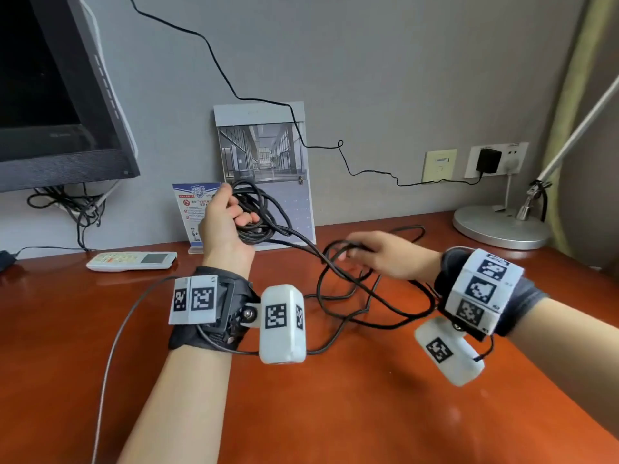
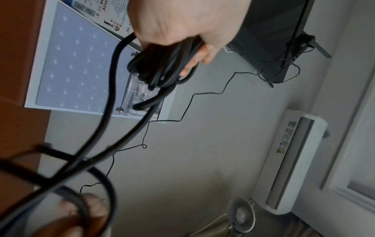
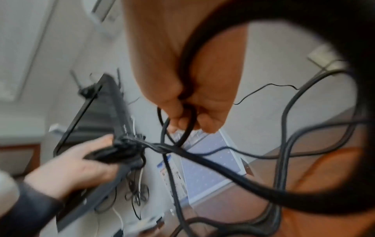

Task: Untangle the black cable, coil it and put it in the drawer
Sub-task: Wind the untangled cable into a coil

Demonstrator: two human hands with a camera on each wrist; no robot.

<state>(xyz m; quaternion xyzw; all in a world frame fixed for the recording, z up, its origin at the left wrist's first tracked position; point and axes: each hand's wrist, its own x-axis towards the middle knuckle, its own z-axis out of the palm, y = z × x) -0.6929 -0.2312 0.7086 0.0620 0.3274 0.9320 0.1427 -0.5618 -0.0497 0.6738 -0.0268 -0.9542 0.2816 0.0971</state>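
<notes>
We grip gathered loops of black cable (image 1: 258,212) in left hand (image 1: 222,222), raised above surface (image 1: 335,413). Right hand (image 1: 385,254) pinches loose strand; rest sprawls on surface. Feed slack loop-by-loop, keep turns even, clear crossings first.

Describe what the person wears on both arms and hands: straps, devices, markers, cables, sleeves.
Both hands are bare and gloveless. The left wrist carries a black strap with a white block of black-and-white square markers and a rounded white camera pod, also marked. The right wrist has a similar white marker block, a marked pod, and a dark grey cuff. Thin dark cables leave both rigs.
</notes>
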